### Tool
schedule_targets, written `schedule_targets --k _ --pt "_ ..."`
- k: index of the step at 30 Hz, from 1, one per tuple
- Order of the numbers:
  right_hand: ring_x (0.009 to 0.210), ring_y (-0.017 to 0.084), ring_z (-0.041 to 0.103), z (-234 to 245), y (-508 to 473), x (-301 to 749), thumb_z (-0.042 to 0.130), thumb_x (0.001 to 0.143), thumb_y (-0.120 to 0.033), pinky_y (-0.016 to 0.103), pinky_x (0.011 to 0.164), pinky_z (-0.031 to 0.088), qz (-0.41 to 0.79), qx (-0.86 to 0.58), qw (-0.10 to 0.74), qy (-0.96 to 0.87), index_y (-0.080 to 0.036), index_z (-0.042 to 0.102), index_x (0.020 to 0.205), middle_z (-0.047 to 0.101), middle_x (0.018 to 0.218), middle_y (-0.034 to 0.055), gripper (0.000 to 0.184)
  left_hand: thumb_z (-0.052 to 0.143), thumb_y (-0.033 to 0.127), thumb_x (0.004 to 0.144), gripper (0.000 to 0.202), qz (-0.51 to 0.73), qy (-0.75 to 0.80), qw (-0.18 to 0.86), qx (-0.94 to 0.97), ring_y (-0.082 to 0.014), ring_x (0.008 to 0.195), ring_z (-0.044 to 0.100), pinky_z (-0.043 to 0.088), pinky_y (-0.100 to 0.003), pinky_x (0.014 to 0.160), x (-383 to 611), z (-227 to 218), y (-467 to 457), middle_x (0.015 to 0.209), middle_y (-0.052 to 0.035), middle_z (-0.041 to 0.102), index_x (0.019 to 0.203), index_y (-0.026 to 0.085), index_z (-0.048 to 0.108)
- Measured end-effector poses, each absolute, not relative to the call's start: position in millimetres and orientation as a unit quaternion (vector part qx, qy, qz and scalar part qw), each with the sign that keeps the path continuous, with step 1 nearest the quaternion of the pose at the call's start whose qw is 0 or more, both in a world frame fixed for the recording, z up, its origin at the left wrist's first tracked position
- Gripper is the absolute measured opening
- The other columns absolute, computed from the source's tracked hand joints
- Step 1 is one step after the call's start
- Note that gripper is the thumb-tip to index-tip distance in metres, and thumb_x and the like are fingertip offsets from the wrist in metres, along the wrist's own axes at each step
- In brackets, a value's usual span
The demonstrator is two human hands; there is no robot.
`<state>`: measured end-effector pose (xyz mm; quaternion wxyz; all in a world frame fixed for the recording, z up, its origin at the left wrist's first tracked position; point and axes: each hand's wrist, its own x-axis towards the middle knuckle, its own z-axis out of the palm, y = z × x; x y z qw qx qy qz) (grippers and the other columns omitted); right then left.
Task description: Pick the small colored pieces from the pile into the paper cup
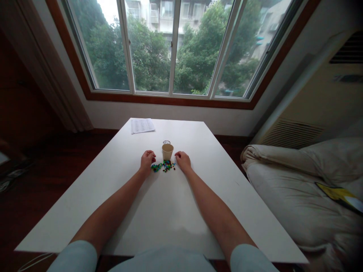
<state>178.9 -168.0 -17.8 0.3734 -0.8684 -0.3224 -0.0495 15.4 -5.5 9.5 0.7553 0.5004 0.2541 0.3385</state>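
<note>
A tan paper cup [167,152] stands upright on the white table [176,211], between my two hands. In front of it lies a loose pile of small beads or pieces [168,165], mostly green and blue with some dark red. My left hand [147,160] rests left of the cup at the pile's edge, its fingers curled together. On the cup's other side, my right hand [183,161] lies with bent fingers close to the pile. Anything between the fingertips of either hand is too small to make out. Just behind the cup is a thin dark loop [166,142].
Printed paper sheets [142,125] lie at the table's far left corner. A light-coloured sofa [286,192] stands to the right of the table, beside a large vented unit [317,94]. Beyond the far edge are a wall and a wide window [171,45].
</note>
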Motion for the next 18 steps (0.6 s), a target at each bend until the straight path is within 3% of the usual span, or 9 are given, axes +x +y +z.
schedule_targets --k 18 --pt "0.086 0.016 0.058 -17.5 -168.1 178.5 0.051 0.087 -0.017 0.026 0.08 0.042 -0.056 -0.864 0.377 -0.33 -0.021 0.071 0.093 0.067 0.094 0.0031 0.021 0.065 0.026 0.075 0.026 0.333 0.231 0.723 0.559 -0.0065 0.055 0.055 0.051 -0.023 0.06 11.8 14.7 -13.4 0.103 -0.0084 0.073 0.1 0.016 0.067"
